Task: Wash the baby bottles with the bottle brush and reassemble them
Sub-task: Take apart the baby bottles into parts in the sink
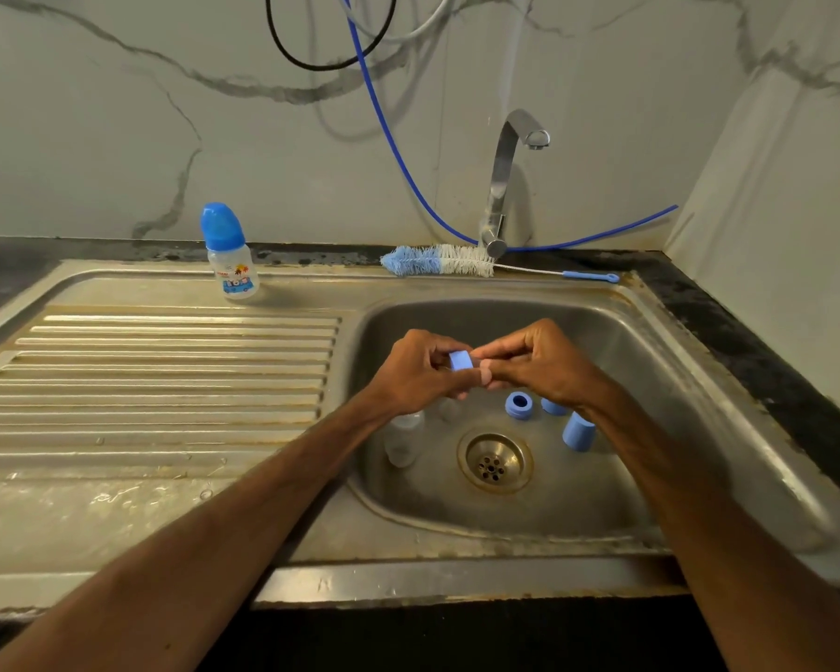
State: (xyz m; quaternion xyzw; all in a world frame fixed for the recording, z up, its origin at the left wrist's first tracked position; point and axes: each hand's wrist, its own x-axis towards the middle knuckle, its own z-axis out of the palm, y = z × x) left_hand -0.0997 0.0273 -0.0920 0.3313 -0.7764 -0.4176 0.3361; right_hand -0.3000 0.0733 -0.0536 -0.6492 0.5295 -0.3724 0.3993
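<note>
Two bare forearms reach in from the bottom edge over a stainless steel sink [689, 366], the hands meeting above the basin. The left hand [420, 373] pinches a blue ring [460, 360] between curled fingers and thumb. The right hand [546, 363], fingers also curled, pinches a pale piece [486, 372] against the ring's side. It is possibly a rubber teat, though the view is too soft to be sure.

Loose parts lie in the basin around the drain [494, 462]: a clear bottle [402, 441] at nine o'clock, a second ring [519, 405] at one and a blue cap [578, 431] at two. Another blue part [553, 406] is half hidden under the right wrist.

At ten o'clock from the hands, an assembled bottle [232, 264] with a blue top stands upright at the back of the draining board [166, 371]. The bottle brush [437, 260] lies flat on the sink's back rim at twelve o'clock, handle pointing right, just in front of the tap [505, 177]. A blue hose [389, 133] hangs down the marble wall.
</note>
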